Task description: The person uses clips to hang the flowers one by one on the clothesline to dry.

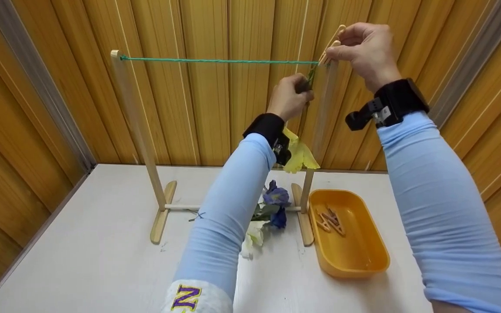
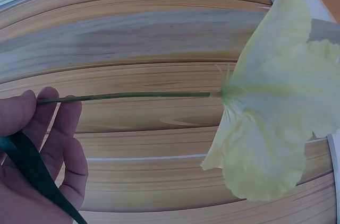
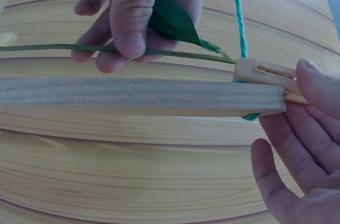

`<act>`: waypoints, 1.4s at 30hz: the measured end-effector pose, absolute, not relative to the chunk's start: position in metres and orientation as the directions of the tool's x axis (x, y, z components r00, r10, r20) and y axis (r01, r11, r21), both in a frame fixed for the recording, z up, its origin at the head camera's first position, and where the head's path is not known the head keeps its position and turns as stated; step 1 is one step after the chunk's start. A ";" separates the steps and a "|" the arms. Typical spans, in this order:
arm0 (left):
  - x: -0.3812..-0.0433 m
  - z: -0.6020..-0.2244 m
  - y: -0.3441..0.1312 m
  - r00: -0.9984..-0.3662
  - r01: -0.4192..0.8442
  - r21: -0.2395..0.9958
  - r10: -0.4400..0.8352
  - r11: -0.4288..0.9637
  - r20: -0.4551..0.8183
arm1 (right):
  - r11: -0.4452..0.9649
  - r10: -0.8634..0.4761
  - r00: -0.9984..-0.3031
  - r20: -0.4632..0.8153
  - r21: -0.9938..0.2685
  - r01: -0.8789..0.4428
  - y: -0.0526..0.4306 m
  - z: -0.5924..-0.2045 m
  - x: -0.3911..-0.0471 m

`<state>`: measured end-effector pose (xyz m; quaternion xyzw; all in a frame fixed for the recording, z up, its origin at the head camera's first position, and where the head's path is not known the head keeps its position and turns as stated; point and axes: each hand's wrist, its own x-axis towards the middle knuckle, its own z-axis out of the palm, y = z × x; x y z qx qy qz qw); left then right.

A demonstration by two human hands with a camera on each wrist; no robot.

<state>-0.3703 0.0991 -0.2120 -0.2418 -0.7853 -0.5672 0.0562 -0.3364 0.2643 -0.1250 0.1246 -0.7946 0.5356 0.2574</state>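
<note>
My left hand (image 1: 292, 96) pinches the thin green stem (image 3: 53, 47) of a pale yellow artificial flower (image 2: 271, 102), whose bloom hangs downward. A dark green leaf (image 3: 172, 19) on the stem lies across the palm. Beside the top of the right post (image 3: 133, 94), my right hand (image 1: 374, 52) holds a wooden clothespin (image 3: 263, 72) between thumb and fingers. The clothespin's tip is at the green string (image 1: 215, 61), where the stem's upper end meets it. Whether the clothespin grips both stem and string, I cannot tell.
The wooden frame's left post (image 1: 139, 126) stands on a foot on the white table (image 1: 81, 252). Purple-blue flowers (image 1: 276, 195) and a white flower (image 1: 255, 237) lie between the feet. An orange tray (image 1: 350, 261) at right holds several clothespins (image 1: 331, 221). A wood-panelled wall (image 1: 207, 26) rises behind.
</note>
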 end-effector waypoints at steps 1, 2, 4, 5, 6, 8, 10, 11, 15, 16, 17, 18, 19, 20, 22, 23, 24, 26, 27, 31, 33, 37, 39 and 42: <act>-0.370 -0.212 0.099 -0.877 0.445 0.861 0.314 0.246 0.363 | 0.400 0.080 -0.839 0.538 -0.788 -0.467 0.264 -0.125 -0.336; -0.370 -0.211 0.099 -0.878 0.445 0.859 0.313 0.252 0.363 | 0.403 0.081 -0.842 0.533 -0.790 -0.462 0.264 -0.126 -0.337; -0.370 -0.210 0.100 -0.876 0.449 0.855 0.313 0.258 0.366 | 0.403 0.086 -0.849 0.522 -0.797 -0.450 0.264 -0.126 -0.337; -0.370 -0.210 0.100 -0.875 0.452 0.853 0.315 0.262 0.367 | 0.402 0.088 -0.852 0.517 -0.801 -0.444 0.264 -0.126 -0.337; -0.370 -0.210 0.101 -0.874 0.453 0.852 0.319 0.262 0.367 | 0.399 0.090 -0.855 0.510 -0.805 -0.438 0.264 -0.126 -0.337; -0.370 -0.209 0.102 -0.873 0.452 0.854 0.323 0.259 0.365 | 0.380 0.094 -0.863 0.497 -0.819 -0.430 0.264 -0.126 -0.337; -0.370 -0.208 0.104 -0.869 0.456 0.856 0.332 0.245 0.368 | 0.359 0.096 -0.866 0.490 -0.829 -0.429 0.265 -0.126 -0.338; -0.371 -0.208 0.104 -0.867 0.458 0.856 0.334 0.241 0.370 | 0.348 0.095 -0.868 0.488 -0.833 -0.430 0.265 -0.126 -0.338; -0.371 -0.207 0.106 -0.860 0.464 0.857 0.343 0.223 0.377 | 0.315 0.092 -0.871 0.484 -0.843 -0.435 0.265 -0.127 -0.340; -0.371 -0.207 0.106 -0.860 0.464 0.857 0.345 0.224 0.376 | 0.314 0.091 -0.871 0.482 -0.844 -0.435 0.266 -0.128 -0.340; -0.371 -0.207 0.107 -0.860 0.464 0.857 0.346 0.224 0.376 | 0.314 0.091 -0.872 0.480 -0.845 -0.433 0.266 -0.128 -0.340; -0.372 -0.207 0.107 -0.859 0.465 0.857 0.347 0.224 0.375 | 0.317 0.091 -0.874 0.478 -0.846 -0.430 0.266 -0.128 -0.340; -0.372 -0.207 0.107 -0.860 0.464 0.856 0.348 0.227 0.373 | 0.309 0.091 -0.877 0.471 -0.851 -0.425 0.266 -0.127 -0.340; -0.372 -0.207 0.108 -0.860 0.463 0.857 0.349 0.229 0.372 | 0.301 0.092 -0.881 0.465 -0.856 -0.420 0.266 -0.127 -0.339; -0.372 -0.207 0.108 -0.858 0.468 0.853 0.350 0.231 0.376 | 0.289 0.094 -0.889 0.449 -0.867 -0.407 0.266 -0.126 -0.339; -0.372 -0.206 0.109 -0.856 0.470 0.852 0.352 0.230 0.377 | 0.283 0.095 -0.895 0.436 -0.874 -0.396 0.266 -0.125 -0.338; -0.372 -0.207 0.109 -0.855 0.471 0.852 0.354 0.228 0.379 | 0.280 0.095 -0.901 0.424 -0.880 -0.384 0.266 -0.124 -0.338; -0.373 -0.207 0.109 -0.853 0.473 0.854 0.358 0.219 0.381 | 0.281 0.094 -0.911 0.402 -0.888 -0.364 0.266 -0.123 -0.337; -0.373 -0.207 0.109 -0.852 0.473 0.854 0.359 0.214 0.382 | 0.291 0.093 -0.915 0.394 -0.889 -0.353 0.265 -0.123 -0.337; -0.373 -0.207 0.109 -0.854 0.467 0.859 0.360 0.208 0.376 | 0.323 0.087 -0.935 0.345 -0.897 -0.301 0.262 -0.120 -0.337; -0.373 -0.206 0.108 -0.856 0.467 0.856 0.359 0.223 0.373 | 0.346 0.080 -0.944 0.321 -0.897 -0.276 0.261 -0.119 -0.338; -0.374 -0.205 0.107 -0.858 0.472 0.842 0.357 0.261 0.370 | 0.376 0.063 -0.954 0.292 -0.893 -0.248 0.259 -0.117 -0.340; -0.375 -0.205 0.107 -0.859 0.474 0.836 0.356 0.277 0.369 | 0.388 0.051 -0.955 0.294 -0.887 -0.252 0.258 -0.118 -0.341; -0.375 -0.206 0.107 -0.862 0.470 0.831 0.356 0.298 0.360 | 0.398 0.028 -0.948 0.316 -0.874 -0.279 0.257 -0.119 -0.341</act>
